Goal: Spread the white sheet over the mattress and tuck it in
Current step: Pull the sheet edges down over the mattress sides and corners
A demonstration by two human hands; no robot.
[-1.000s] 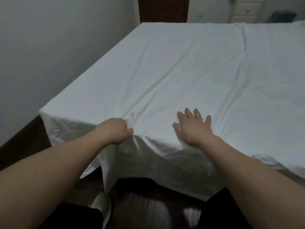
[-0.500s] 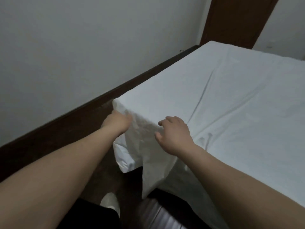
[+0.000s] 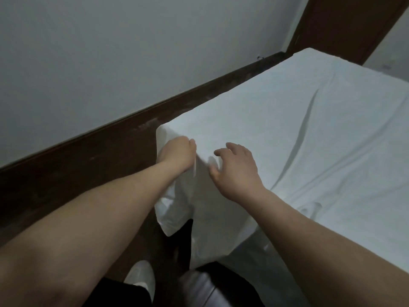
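Note:
The white sheet (image 3: 309, 134) lies spread over the mattress, with a few long creases, and hangs loose off the near corner in folds. At that corner my left hand (image 3: 177, 156) grips a bunch of the sheet on the wall side. Just right of it, my right hand (image 3: 236, 169) has its fingers bent and spread over the corner's top, fingertips touching the cloth. The mattress itself is hidden under the sheet.
A grey wall (image 3: 110, 63) with a dark wooden baseboard (image 3: 88, 138) runs along the bed's left side, leaving a narrow strip of dark floor. A brown door (image 3: 349, 23) stands at the far end. My white-socked foot (image 3: 139, 278) is on the dark floor below.
My view swung left from the foot edge to the bed's near-left corner. Both hands shifted to that corner; the left keeps gripping the sheet, the right went from flat to bent fingers.

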